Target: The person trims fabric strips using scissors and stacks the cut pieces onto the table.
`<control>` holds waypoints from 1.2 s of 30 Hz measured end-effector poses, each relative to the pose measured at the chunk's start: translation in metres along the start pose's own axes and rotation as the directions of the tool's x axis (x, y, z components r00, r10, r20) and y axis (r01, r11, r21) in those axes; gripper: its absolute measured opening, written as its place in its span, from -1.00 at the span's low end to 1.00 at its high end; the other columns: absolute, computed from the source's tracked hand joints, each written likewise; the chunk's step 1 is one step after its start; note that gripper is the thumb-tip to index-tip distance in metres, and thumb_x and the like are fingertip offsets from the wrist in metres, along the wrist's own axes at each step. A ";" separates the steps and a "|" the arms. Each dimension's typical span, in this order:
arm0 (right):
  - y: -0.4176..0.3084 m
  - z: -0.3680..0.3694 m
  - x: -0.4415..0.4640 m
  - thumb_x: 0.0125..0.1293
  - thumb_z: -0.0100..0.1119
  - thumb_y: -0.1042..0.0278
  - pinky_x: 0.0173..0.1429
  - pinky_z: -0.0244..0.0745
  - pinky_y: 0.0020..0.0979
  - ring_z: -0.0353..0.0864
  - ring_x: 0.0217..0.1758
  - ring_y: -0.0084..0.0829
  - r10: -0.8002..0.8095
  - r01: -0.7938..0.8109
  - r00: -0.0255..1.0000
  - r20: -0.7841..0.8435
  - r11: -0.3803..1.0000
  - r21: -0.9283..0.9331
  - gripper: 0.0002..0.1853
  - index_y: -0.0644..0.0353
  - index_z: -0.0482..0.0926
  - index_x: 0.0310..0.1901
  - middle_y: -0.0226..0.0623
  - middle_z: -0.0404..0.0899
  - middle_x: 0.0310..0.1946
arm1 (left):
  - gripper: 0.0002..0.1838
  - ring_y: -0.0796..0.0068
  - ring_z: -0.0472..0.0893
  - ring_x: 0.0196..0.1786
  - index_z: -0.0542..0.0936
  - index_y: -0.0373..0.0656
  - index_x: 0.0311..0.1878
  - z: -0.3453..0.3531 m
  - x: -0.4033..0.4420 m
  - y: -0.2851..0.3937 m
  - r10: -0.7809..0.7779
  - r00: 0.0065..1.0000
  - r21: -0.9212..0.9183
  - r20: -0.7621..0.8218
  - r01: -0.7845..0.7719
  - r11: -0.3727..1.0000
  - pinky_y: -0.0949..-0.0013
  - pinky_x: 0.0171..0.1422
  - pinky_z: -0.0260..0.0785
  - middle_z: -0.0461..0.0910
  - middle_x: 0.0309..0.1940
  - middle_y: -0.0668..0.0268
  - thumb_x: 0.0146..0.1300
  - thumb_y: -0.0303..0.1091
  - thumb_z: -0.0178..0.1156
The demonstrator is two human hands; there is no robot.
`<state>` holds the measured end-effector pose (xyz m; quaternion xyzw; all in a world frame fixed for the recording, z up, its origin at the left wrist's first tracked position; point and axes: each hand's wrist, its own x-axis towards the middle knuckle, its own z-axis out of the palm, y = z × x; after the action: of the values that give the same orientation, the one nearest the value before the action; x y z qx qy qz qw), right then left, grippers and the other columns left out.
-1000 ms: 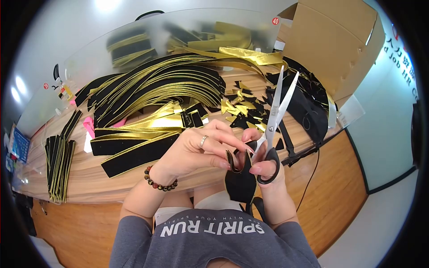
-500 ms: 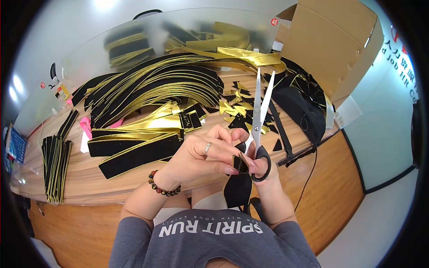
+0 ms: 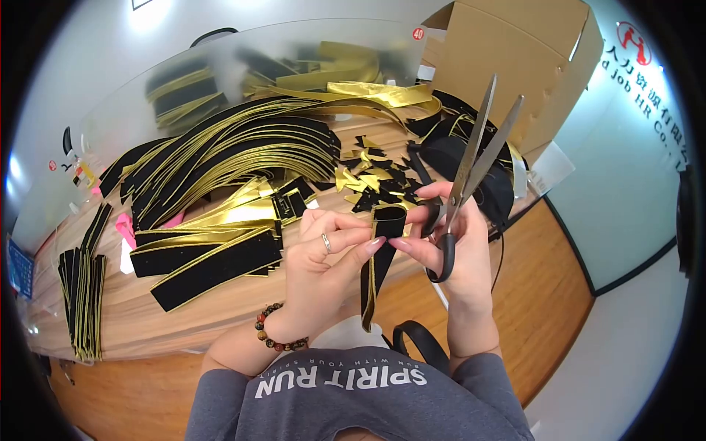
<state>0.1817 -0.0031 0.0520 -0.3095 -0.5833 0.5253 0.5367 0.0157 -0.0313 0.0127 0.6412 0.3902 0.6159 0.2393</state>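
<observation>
Between finger and thumb, my left hand (image 3: 323, 253) grips a black ribbon with gold edges (image 3: 388, 224). The ribbon is folded into a loop at the top, and its tail hangs below my fingers. My right hand (image 3: 468, 257) carries black-handled scissors (image 3: 479, 158) with the blades apart and pointing up, away from me. Its thumb and fingertips also touch the right side of the ribbon loop. Beyond my hands, black and gold offcuts (image 3: 375, 176) are scattered on the table.
A large fan of gold-edged black ribbons (image 3: 235, 151) covers the table's middle. Shorter strips (image 3: 213, 272) lie in front, and another bundle (image 3: 82, 301) sits at far left. A cardboard box (image 3: 515, 66) stands at back right, beyond a black cap-like item (image 3: 493, 176). A frosted divider (image 3: 220, 55) runs behind.
Both hands have lifted the ribbon forward, and its folded end now shows as an open loop. The scissors have swung right, their blades still apart. The view has shifted slightly.
</observation>
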 end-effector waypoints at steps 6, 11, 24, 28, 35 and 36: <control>0.006 -0.001 -0.002 -0.19 0.37 0.70 -0.34 0.39 -0.67 0.48 -0.40 -0.65 -0.085 0.085 0.996 0.004 0.996 -0.009 -0.45 0.21 0.37 -0.11 -0.43 0.47 -0.43 | -0.91 0.42 0.34 -0.27 0.63 -0.21 -0.39 0.009 -0.004 0.001 0.115 0.992 0.046 -0.042 -0.113 0.993 0.41 -0.15 0.16 0.55 -0.38 0.37 -0.02 -0.52 0.29; 0.019 -0.007 0.001 -0.09 0.34 0.67 -0.31 0.40 -0.68 0.48 -0.39 -0.68 -0.111 0.105 0.993 0.044 0.987 0.123 -0.48 0.21 0.33 -0.07 -0.44 0.48 -0.44 | -0.69 0.47 0.45 -0.02 0.45 -0.29 -0.07 0.020 -0.010 0.003 -0.080 0.996 -0.473 -0.049 0.047 0.880 0.42 0.12 0.27 0.51 -0.17 0.27 0.09 -0.54 0.23; 0.033 -0.005 0.006 -0.08 0.33 0.67 -0.38 0.43 -0.65 0.48 -0.40 -0.64 -0.124 0.122 0.992 -0.002 0.965 0.232 -0.47 0.18 0.32 -0.06 -0.43 0.45 -0.41 | -0.81 0.68 0.53 -0.25 0.49 -0.37 -0.13 0.020 -0.011 -0.008 -0.249 0.964 -0.436 0.095 0.265 0.860 0.62 -0.12 0.37 0.59 -0.24 0.27 0.24 -0.46 0.12; 0.028 -0.002 0.006 -0.05 0.29 0.67 -0.44 0.55 -0.55 0.51 -0.42 -0.60 -0.078 0.074 0.997 -0.001 0.947 0.312 -0.49 0.21 0.29 -0.05 -0.39 0.45 -0.41 | -0.79 0.67 0.55 -0.23 0.51 -0.37 -0.10 0.019 -0.003 -0.002 -0.327 0.927 -0.455 0.187 0.376 0.807 0.63 -0.13 0.37 0.60 -0.26 0.26 0.28 -0.45 0.07; 0.040 -0.004 0.008 0.05 0.24 0.49 -0.20 0.34 -0.59 0.45 -0.28 -0.58 -0.070 0.070 0.997 -0.013 0.996 0.062 -0.56 0.24 0.32 -0.02 -0.39 0.42 -0.40 | -0.77 0.47 0.62 -0.24 0.51 -0.44 -0.10 0.011 0.004 -0.006 -0.353 0.906 -0.493 0.232 0.423 0.760 0.47 -0.05 0.46 0.61 -0.29 0.13 0.29 -0.46 0.02; 0.050 -0.010 0.008 0.05 0.24 0.49 -0.20 0.34 -0.59 0.45 -0.28 -0.58 -0.069 0.069 0.998 -0.008 0.995 0.065 -0.56 0.24 0.32 -0.02 -0.39 0.42 -0.40 | -0.77 0.47 0.62 -0.24 0.51 -0.44 -0.10 0.007 0.006 -0.007 -0.355 0.907 -0.492 0.227 0.422 0.762 0.47 -0.05 0.46 0.61 -0.29 0.13 0.29 -0.46 0.02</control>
<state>0.1787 0.0200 0.0060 -0.2731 -0.5746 0.5243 0.5660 0.0210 -0.0215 0.0100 0.4907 0.3143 0.5962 0.5522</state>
